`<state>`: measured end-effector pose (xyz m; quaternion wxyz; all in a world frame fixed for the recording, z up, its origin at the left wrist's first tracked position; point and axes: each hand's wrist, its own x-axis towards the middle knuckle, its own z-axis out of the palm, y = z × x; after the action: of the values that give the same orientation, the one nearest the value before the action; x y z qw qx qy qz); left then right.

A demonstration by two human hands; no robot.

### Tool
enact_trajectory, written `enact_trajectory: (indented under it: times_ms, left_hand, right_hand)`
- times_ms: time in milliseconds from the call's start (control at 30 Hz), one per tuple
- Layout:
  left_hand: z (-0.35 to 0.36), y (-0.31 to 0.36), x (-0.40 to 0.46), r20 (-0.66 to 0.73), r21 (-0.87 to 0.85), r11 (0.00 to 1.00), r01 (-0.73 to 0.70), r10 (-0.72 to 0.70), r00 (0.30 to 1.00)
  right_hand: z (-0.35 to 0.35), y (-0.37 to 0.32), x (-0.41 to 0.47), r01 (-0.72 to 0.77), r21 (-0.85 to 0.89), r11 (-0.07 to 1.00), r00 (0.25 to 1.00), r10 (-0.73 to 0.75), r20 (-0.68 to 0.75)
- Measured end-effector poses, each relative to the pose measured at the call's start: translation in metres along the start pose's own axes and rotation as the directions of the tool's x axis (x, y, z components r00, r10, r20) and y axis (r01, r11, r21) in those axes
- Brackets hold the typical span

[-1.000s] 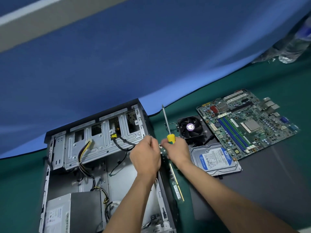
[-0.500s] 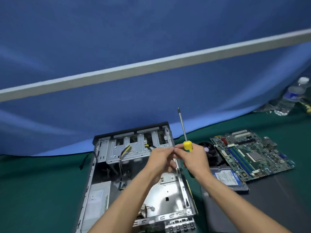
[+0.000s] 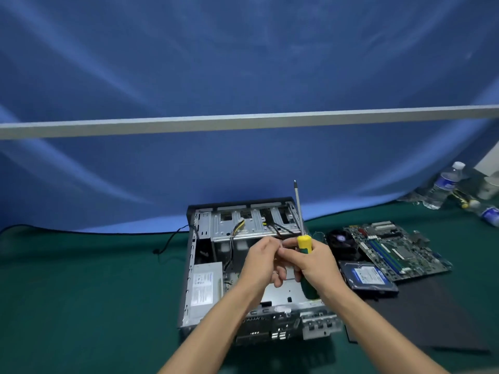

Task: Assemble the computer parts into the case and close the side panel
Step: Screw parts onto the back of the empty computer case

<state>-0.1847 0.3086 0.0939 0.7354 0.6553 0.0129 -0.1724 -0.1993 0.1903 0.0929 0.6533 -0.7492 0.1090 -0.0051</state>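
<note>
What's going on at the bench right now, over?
Right hand grips yellow-green screwdriver, shaft up. Left hand pinching something small, unclear. Open grey metal computer case empty of green motherboard. Nothing blocking.

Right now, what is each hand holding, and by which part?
Right hand grips the yellow-and-green-handled screwdriver by its handle, shaft up. Left hand has curled fingers; its contents cannot be told.

Counting the things on the green table

There are two hands [image 3: 263, 261] [image 3: 314, 261], one screwdriver [image 3: 304, 245], one open computer case [image 3: 189, 268], one fan [image 3: 341, 242], one motherboard [image 3: 397, 248], one hard drive [image 3: 368, 276], one dark side panel [image 3: 421, 314], and two water bottles [image 3: 442, 187] [image 3: 490, 214] at the right edge.
</note>
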Motion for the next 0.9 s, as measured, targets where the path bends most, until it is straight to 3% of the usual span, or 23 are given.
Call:
enact_trajectory:
  times_ms: [133, 467, 633, 700, 767, 900]
  left_hand:
    - [-0.018, -0.011, -0.032, -0.088, -0.086, 0.996, 0.021, -0.028, 0.996]
    - [-0.021, 0.008, -0.072, -0.159, -0.368, 0.927, 0.069, -0.136, 0.978]
    - [-0.017, 0.015, -0.085, -0.259, -0.612, 0.79, 0.046, -0.255, 0.931]
    - [-0.015, 0.017, -0.092, -0.279, -0.69, 0.724, -0.006, -0.259, 0.925]
    - [-0.013, 0.018, -0.097, -0.326, -0.701, 0.711, -0.054, -0.253, 0.911]
    - [-0.007, 0.019, -0.104, -0.382, -0.696, 0.711, -0.1, -0.248, 0.89]
  right_hand:
    - [0.006, -0.005, -0.03, -0.014, -0.078, 0.997, 0.999, 0.011, -0.035]
    - [-0.008, -0.003, -0.08, -0.007, -0.318, 0.948, 0.998, -0.014, -0.066]
    - [-0.031, -0.001, -0.096, 0.159, -0.407, 0.9, 0.986, -0.164, 0.021]
    - [-0.038, 0.003, -0.1, 0.222, -0.524, 0.822, 0.974, -0.213, 0.079]
    - [-0.04, 0.005, -0.104, 0.243, -0.612, 0.752, 0.966, -0.242, 0.087]
    - [-0.038, 0.007, -0.111, 0.296, -0.612, 0.734, 0.947, -0.31, 0.086]
